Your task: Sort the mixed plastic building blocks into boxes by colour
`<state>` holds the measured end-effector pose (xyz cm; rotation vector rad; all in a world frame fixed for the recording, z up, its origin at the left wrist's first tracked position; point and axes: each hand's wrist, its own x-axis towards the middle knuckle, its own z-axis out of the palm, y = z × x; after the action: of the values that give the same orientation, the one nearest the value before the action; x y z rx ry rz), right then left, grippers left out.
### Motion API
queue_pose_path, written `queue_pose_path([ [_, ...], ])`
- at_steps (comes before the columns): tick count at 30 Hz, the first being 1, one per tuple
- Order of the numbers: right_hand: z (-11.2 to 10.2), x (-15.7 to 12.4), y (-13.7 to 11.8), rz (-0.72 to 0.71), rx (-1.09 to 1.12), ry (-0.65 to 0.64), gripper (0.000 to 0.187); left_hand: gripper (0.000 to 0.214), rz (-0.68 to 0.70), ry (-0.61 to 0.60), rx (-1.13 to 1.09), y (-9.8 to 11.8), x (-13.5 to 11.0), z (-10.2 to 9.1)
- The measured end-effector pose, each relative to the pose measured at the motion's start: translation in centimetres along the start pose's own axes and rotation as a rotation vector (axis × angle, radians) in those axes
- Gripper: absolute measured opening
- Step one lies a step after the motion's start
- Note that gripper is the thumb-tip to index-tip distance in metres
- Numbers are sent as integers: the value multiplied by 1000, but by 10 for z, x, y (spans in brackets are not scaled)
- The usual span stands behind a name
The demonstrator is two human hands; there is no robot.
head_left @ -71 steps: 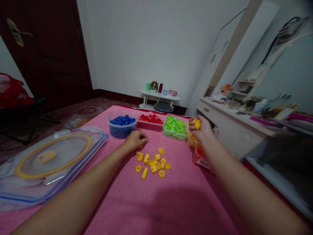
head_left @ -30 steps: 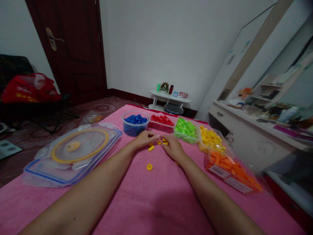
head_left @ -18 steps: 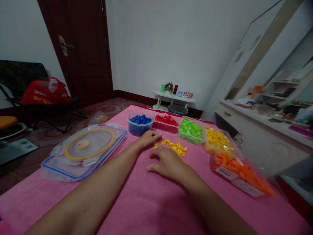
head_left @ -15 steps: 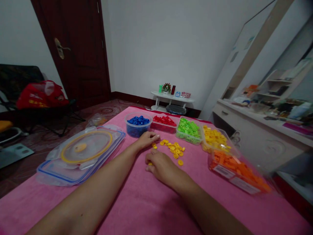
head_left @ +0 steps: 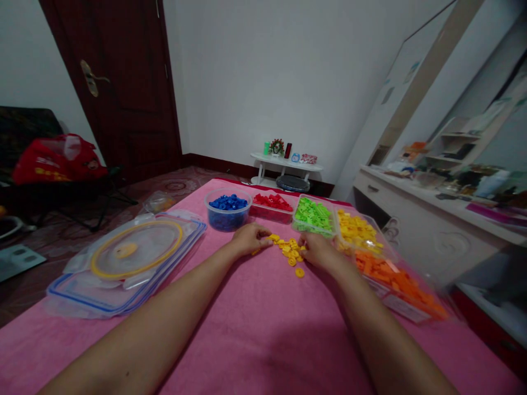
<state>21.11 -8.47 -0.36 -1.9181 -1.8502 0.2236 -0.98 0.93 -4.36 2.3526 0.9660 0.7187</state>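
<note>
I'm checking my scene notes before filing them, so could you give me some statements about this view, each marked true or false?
1. Most of the loose yellow pieces lie between the left hand and the right hand. True.
2. The round tub holds orange pieces. False: it holds blue pieces.
3. The box of red pieces stands between that tub and the box of green pieces. True.
4. The stacked lids lie nearer the right hand. False: nearer the left.
5. The cloth is pink. True.

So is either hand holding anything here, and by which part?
Cannot be told: left hand and right hand flank the loose yellow building-toy pieces, but their curled fingers hide any grip.
</note>
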Motion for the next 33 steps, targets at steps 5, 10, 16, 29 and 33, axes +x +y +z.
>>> queue_pose_path([
  [5, -1, 2, -4, 14, -27, 16, 13, 27, -82, 39, 17, 0, 3, 2],
  [10, -17, 6, -25, 102, 316, 173, 8, 22, -182, 106, -312, 2, 6, -5],
  [16, -21, 2, -39, 183, 1222, 100, 19, 14, -367, 127, -773, 16, 7, -17],
  [29, 21, -12, -50, -132, -83, 61, 20, 34, -356, -89, 146, 26, -1, -45],
  [33, 24, -17, -51, -187, -291, 22, 22, 33, -325, -229, 251, 33, -3, -46],
])
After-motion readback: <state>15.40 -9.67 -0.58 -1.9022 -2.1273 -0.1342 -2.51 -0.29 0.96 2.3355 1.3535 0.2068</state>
